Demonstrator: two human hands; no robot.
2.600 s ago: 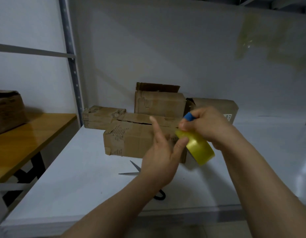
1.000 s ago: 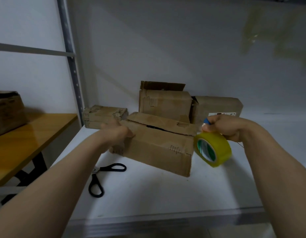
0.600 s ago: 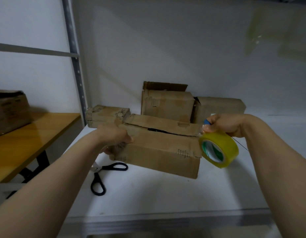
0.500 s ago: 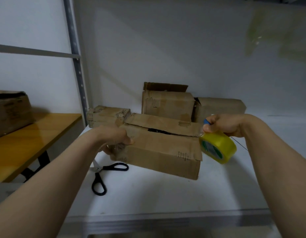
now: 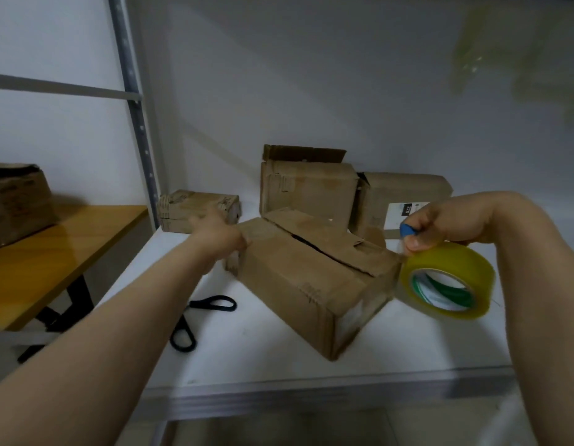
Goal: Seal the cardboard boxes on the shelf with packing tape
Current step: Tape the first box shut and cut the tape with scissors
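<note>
Since earlier, the front box (image 5: pixel 298 284) had been swung round on the shelf (image 5: pixel 263 358), its far end gripped by the left hand (image 5: pixel 219 235). Under the right hand (image 5: pixel 440 220), the tape roll (image 5: pixel 453 262) was pinched at the box's other end. Anchoring was judged under way; tape needed drawing along the open seam.

Storeroom or packing bay, fitted with metal racking.
A perforated steel upright (image 5: pixel 136 101) carries a white shelf (image 5: pixel 279 358) set against a bare pale wall (image 5: pixel 311 75). Worn cardboard boxes (image 5: pixel 308 191) stand at the back of it. A front box (image 5: pixel 298 284) lies askew with its flaps unsealed. Scissors (image 5: pixel 199 304) and a roll of yellow packing tape (image 5: pixel 453 268) are present. Beside the rack, a wood-topped table (image 5: pixel 54 246) bears another carton (image 5: pixel 15 201).
</note>
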